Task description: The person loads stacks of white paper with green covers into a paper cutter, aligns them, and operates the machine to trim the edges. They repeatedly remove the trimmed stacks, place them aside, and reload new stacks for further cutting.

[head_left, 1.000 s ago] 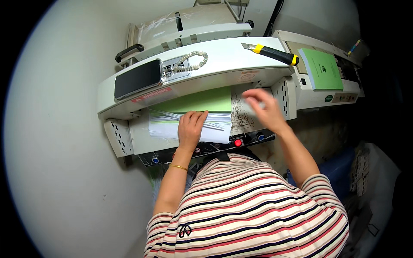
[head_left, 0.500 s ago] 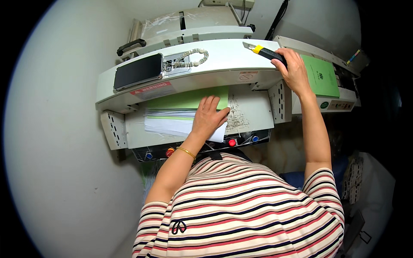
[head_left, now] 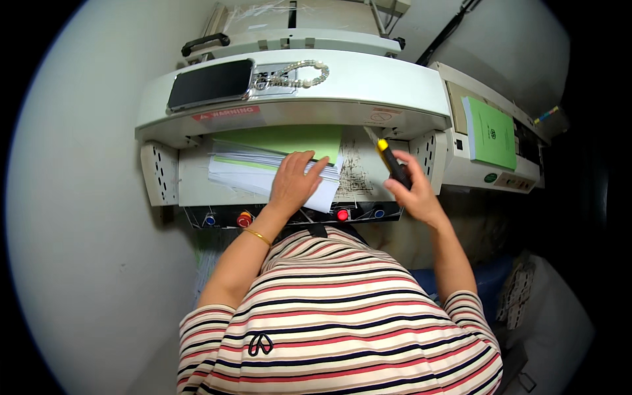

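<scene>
1. The left hand (head_left: 293, 187) lies palm-down, fingers loosely spread, over the paper stack (head_left: 240, 172); whether it presses is hard to tell.
2. The right hand (head_left: 421, 195), gripping the utility knife (head_left: 394, 167), is to the left hand's right, its forearm (head_left: 454, 257) angled inward.
3. The utility knife's long axis runs diagonally, blade pointing forward and leftward, ahead of the right hand.

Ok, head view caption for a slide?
Left hand rests on a paper stack; right hand holds a yellow-black utility knife.
</scene>
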Action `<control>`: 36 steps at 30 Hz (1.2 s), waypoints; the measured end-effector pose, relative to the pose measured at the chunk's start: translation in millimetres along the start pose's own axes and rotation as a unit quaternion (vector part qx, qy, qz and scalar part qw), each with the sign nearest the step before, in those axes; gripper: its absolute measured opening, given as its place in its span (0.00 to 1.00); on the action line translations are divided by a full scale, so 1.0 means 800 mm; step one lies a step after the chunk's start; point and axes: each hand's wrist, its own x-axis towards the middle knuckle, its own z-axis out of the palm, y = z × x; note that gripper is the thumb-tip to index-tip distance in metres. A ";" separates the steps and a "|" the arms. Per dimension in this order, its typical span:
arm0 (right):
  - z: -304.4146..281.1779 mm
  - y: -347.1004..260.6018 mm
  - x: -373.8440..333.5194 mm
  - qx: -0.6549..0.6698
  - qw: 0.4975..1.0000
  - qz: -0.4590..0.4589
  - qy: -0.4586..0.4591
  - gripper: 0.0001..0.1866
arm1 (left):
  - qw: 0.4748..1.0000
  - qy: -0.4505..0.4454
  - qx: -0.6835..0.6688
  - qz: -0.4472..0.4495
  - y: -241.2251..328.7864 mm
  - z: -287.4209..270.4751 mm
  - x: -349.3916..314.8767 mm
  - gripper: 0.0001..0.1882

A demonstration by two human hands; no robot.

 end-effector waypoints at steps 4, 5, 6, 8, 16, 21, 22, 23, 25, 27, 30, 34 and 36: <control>0.017 0.030 0.007 -0.149 0.987 -0.017 -0.063 0.26 | 1.000 -0.014 0.002 -0.019 -0.014 -0.014 -0.022 0.27; 0.019 0.035 0.011 -0.182 0.978 -0.060 -0.078 0.27 | 1.000 -0.018 0.003 -0.021 -0.016 -0.016 -0.024 0.27; 0.022 0.038 0.013 -0.195 0.974 -0.086 -0.082 0.27 | 1.000 -0.006 -0.004 -0.019 -0.017 -0.017 -0.024 0.26; 0.030 0.037 0.017 -0.219 0.962 -0.137 -0.090 0.28 | 1.000 -0.004 0.006 -0.031 -0.014 -0.016 -0.023 0.24; 0.030 0.023 0.038 -0.278 0.936 -0.188 -0.106 0.28 | 0.997 -0.018 0.002 -0.072 -0.003 -0.016 -0.012 0.20; 0.033 0.019 0.045 -0.298 0.929 -0.183 -0.118 0.27 | 0.999 0.026 -0.009 -0.044 -0.008 -0.012 -0.016 0.18; 0.033 0.020 0.047 -0.306 0.926 -0.184 -0.118 0.28 | 0.999 0.022 -0.012 -0.042 -0.009 -0.011 -0.018 0.17; 0.034 0.021 0.049 -0.313 0.924 -0.185 -0.118 0.28 | 0.999 0.018 -0.016 -0.039 -0.011 -0.011 -0.020 0.17; 0.036 0.019 0.050 -0.318 0.924 -0.175 -0.121 0.28 | 0.999 0.015 -0.023 -0.035 -0.012 -0.009 -0.024 0.16; 0.038 0.020 0.052 -0.320 0.924 -0.171 -0.122 0.28 | 0.999 0.017 -0.029 -0.032 -0.012 -0.009 -0.026 0.16; 0.039 0.022 0.053 -0.321 0.924 -0.171 -0.118 0.28 | 0.999 0.024 -0.028 -0.033 -0.011 -0.010 -0.027 0.15; 0.040 0.025 0.053 -0.326 0.922 -0.180 -0.109 0.28 | 0.996 0.055 -0.038 -0.063 -0.009 -0.004 -0.029 0.19; 0.041 0.029 0.052 -0.329 0.919 -0.192 -0.097 0.28 | 0.994 0.058 -0.051 -0.073 -0.001 -0.014 -0.019 0.22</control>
